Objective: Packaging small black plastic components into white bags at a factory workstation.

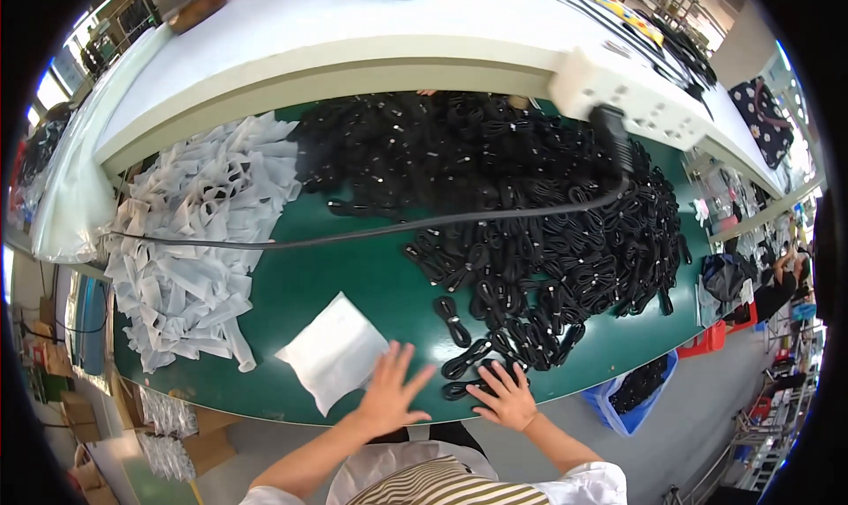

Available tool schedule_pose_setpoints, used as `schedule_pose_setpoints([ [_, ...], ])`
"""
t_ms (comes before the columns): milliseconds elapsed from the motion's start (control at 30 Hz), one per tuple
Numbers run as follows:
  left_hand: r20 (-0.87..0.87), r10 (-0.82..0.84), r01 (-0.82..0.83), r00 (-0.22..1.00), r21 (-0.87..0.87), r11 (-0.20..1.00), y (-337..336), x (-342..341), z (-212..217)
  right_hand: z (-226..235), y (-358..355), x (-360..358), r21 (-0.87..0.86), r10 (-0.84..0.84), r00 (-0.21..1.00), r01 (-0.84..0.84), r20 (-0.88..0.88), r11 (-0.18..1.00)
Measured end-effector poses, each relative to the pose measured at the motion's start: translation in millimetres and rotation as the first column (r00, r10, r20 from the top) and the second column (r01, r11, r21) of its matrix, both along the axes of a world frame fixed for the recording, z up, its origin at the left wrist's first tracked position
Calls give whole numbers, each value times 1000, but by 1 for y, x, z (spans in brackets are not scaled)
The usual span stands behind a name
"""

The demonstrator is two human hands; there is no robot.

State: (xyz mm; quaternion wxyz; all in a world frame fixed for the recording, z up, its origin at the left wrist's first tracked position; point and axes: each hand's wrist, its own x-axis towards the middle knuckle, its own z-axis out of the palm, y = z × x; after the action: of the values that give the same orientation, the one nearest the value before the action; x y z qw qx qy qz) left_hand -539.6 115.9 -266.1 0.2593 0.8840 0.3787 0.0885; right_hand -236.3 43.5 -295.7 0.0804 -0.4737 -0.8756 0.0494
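Observation:
My left hand [389, 392] is over the near edge of the green table, fingers spread, holding nothing. Beside it lies a flat white plastic bag [331, 350]; whether my fingers touch it I cannot tell. My right hand [508, 401], also with its fingers apart, reaches over a bundled black cable [457, 390] at the near edge of a pile. Another coiled black cable [465, 360] lies just beyond those fingers, and a single bundle [452, 320] sits a little farther off. The large heap of tied black cables [565, 249] spreads across the right and far side.
At the left lies a heap of white translucent bags [190, 249]. A thick black cord [424, 225] crosses above the green table [300, 271] from a white power strip [627, 99] on the raised shelf [353, 50]. A blue-lined bin [632, 399] stands at the right below the edge.

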Motion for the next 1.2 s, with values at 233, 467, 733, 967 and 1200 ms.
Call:
schedule_pose_setpoints([
  [233, -134, 115, -114, 984, 20, 993, 2, 130, -59, -16, 59, 83, 81, 69, 997, -72, 39, 994],
  [467, -103, 242, -227, 965, 138, 964, 27, 168, -65, -15, 92, 117, 152, 152, 988, -151, 2, 977],
  [733, 337, 31, -10, 941, -62, 998, -38, 105, -25, 2, 23, 56, 126, 53, 909, -1, -413, 992],
  [967, 36, -6, 30, 999, -706, 708, -125, -33, 5, -47, -120, -54, -587, -497, 632, 81, -595, 806],
  [1200, -142, 475, -377, 868, -812, 446, -168, -155, -70, -118, -117, -114, -841, -582, 774, 123, -251, 526],
])
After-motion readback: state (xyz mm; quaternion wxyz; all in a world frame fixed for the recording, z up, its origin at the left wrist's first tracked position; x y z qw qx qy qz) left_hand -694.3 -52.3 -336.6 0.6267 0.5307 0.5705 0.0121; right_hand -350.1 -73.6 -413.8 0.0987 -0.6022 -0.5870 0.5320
